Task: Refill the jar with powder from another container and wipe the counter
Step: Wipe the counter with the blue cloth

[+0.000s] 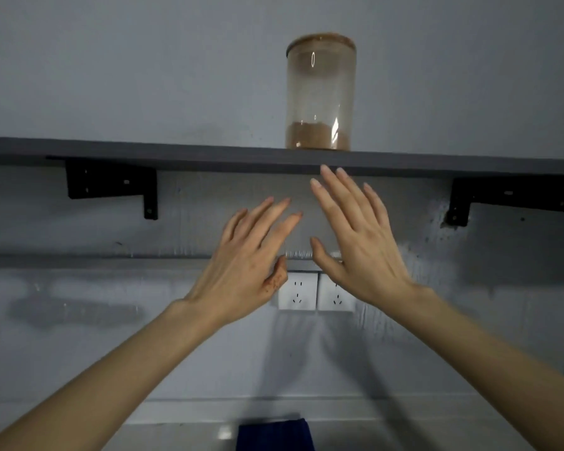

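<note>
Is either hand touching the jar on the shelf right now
No, the left hand and right hand are open below the shelf, clear of the jar.

Lighting: dim, grey, cool. Glare: small highlights on jar (320, 92) glass; pale sheen on worktop (176, 434), bottom edge. Shadows: soft forearm shadows on wall (79, 76). Focus: soft overall. Distortion: shelf (209, 156) bows toward edges.

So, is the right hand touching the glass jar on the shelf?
Apart. The head view shows the right hand open below the shelf, while the jar stands on top, with the shelf edge between them.
</note>
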